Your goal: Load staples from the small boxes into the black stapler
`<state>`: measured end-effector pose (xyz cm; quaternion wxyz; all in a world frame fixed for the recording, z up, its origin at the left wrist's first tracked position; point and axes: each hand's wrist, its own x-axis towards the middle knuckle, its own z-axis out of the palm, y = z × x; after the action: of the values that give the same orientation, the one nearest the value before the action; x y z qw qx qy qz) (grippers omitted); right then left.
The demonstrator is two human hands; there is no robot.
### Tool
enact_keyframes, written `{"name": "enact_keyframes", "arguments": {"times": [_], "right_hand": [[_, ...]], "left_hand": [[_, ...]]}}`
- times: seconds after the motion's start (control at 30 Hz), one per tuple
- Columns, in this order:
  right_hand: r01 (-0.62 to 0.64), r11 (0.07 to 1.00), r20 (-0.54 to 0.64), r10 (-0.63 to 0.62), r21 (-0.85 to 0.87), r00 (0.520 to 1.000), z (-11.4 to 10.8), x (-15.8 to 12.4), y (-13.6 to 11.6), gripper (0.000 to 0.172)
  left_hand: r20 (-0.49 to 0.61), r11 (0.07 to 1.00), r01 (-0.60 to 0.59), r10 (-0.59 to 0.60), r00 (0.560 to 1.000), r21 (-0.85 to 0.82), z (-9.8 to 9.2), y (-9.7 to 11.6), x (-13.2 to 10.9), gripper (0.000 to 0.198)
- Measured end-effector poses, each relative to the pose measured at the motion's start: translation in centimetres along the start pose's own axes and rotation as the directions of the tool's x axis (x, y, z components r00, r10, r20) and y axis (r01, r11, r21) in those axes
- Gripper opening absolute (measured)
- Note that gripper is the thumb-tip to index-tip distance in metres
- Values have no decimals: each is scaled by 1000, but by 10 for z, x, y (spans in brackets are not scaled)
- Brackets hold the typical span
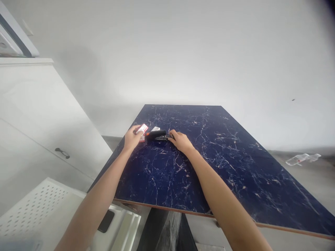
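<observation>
Between finger and thumb, my left hand (133,137) grips a small red-and-white box (142,129), tilted above the tabletop. Part of another red-and-white piece (142,138) shows just under it. To the right lies a black object with an orange tip (158,133), its kind unclear. Along its front side runs a black stapler (162,138) with a metal strip, and the closed fingers of my right hand (180,140) are on its right end. A small white box (156,129) sits behind the black object, partly hidden by it.
The dark blue marbled table (199,167) stands against a pale wall. White cabinets (39,122) flank it on the left, with a perforated white panel (39,202) lower down. A dark phone-like slab (106,221) lies below left. A clear plastic bottle (298,159) is beyond the right edge.
</observation>
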<state>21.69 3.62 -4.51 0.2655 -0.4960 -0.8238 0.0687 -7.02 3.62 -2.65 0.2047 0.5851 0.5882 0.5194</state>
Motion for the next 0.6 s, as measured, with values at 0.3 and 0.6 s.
{"name": "enact_keyframes", "arguments": {"times": [0.3,0.6], "right_hand": [[-184,398,-87,573,899,815,-18,-6,-18,35],[-259,481,91,344,838,934,-13,-21,-60,41]], "left_hand": [[92,939,2,31,995,-344,14,26,-17,46],[615,797,302,109,781,-524,22,49,-47,51]]}}
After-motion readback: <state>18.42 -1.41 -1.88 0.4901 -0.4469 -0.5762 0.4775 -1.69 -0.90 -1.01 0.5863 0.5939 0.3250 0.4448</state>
